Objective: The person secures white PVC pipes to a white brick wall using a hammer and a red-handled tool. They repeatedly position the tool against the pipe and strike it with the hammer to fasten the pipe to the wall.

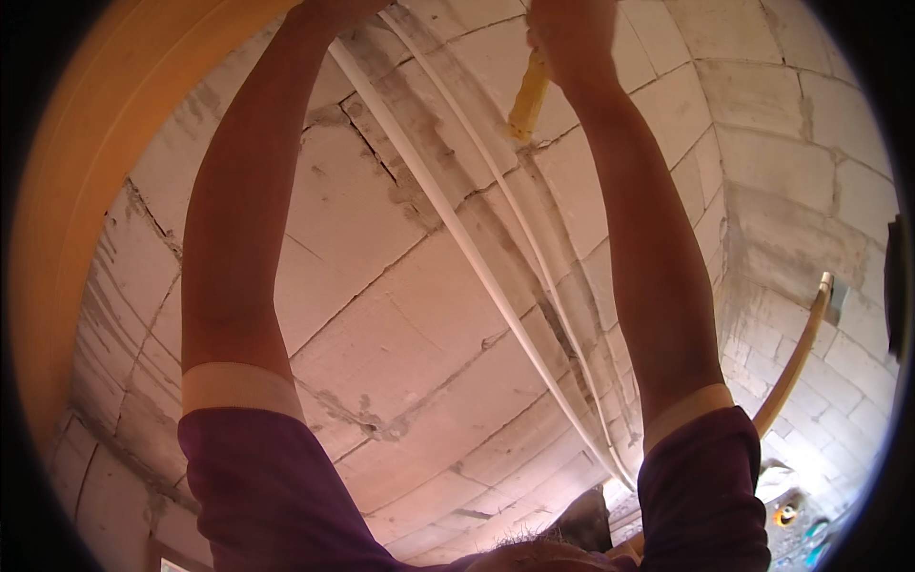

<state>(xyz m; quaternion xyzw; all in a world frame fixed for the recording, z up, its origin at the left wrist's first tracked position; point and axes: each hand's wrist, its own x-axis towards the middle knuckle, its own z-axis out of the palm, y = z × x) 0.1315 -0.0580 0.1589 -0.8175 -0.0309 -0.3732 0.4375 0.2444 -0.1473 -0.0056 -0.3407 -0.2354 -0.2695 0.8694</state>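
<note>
1. The block wall fills the view: pale grey aerated blocks, chalky and rough, with uneven mortar joints and a shallow chase cut into it, running from the top centre down to the lower right.
2. Two white cables lie along that chase, flat and smooth, side by side. They look light and springy, stiff enough to hold a line yet likely to bow out of the groove. I judge they are best gripped near the top, close to where they are being pressed in.
3. A tan hose curves up at the right, well apart from the arms.
4. The left hand reaches up to the top edge at the upper end of the outer cable; its fingers are cut off by the frame, so I cannot tell their state.
5. The right hand is closed round a yellow tool handle, hard, slim and easy to grip, which angles down against the wall beside the cables.
</note>
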